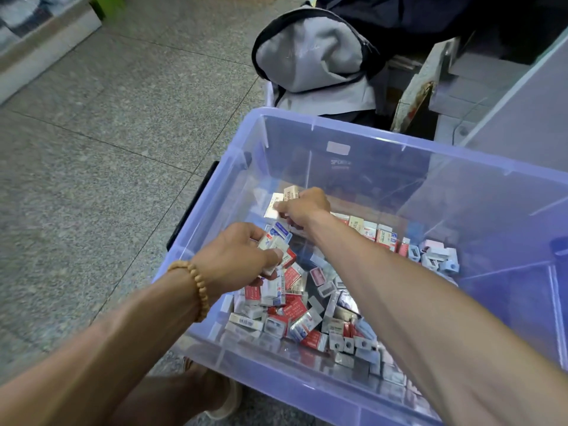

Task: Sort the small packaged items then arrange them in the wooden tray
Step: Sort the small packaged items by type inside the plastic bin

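Head view — looks steeply down, close over bin (399, 142).

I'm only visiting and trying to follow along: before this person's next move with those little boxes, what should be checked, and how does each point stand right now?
1. Left hand has a firm hold: ok, its fingers curl round a bunch of small boxes.
2. Right hand has a hold: ok, it pinches a pale box at the bin's far left end.
3. Loose boxes within reach: ok, a mixed pile lies in the clear plastic bin.
4. Boxes already sorted by kind: not ok, red, white and blue ones lie jumbled.
5. Wooden tray ready to receive them: cannot tell, none is in view.
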Motion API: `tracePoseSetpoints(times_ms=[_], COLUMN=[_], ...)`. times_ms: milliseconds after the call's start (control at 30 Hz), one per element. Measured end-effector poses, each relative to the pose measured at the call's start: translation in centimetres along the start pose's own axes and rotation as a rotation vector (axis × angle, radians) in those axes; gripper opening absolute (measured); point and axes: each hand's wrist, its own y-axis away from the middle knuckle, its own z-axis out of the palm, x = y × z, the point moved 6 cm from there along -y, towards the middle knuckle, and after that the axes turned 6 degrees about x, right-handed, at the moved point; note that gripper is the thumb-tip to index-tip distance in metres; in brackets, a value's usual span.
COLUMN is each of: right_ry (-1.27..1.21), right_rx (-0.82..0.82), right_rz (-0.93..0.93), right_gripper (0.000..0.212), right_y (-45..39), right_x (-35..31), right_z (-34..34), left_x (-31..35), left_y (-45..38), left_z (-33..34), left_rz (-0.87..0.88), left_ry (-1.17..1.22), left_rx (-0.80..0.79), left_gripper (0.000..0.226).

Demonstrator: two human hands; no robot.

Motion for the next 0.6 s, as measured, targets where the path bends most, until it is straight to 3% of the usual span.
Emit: tracePoseSetpoints(times_ms=[100, 267, 467, 600], right_ry=[-0.046, -0.021, 0.063, 0.091], right_rx=[0.02, 0.023, 0.073, 0.038], right_rz=[0.008, 0.022, -0.061, -0.058], right_gripper=[0.019, 0.012, 0.038, 0.03], right_y=[0.3, 0.6, 0.4, 0.7], right_x=[0.1, 1.1, 1.3, 1.2], right_z=[-0.5, -1.7, -2.0, -1.9], left_x=[0.2, 0.3, 0.3, 0.2], left_y=[-0.1, -0.1, 0.1, 0.0], left_z=[0.0, 0.1, -0.1, 0.0], left_rz=[-0.005, -0.016, -0.015, -0.017], left_ry=[-0.001, 0.006, -0.013, -0.012], left_rx=[0.003, 0.001, 0.004, -0.003], left_gripper=[0.009, 0.011, 0.011, 0.013])
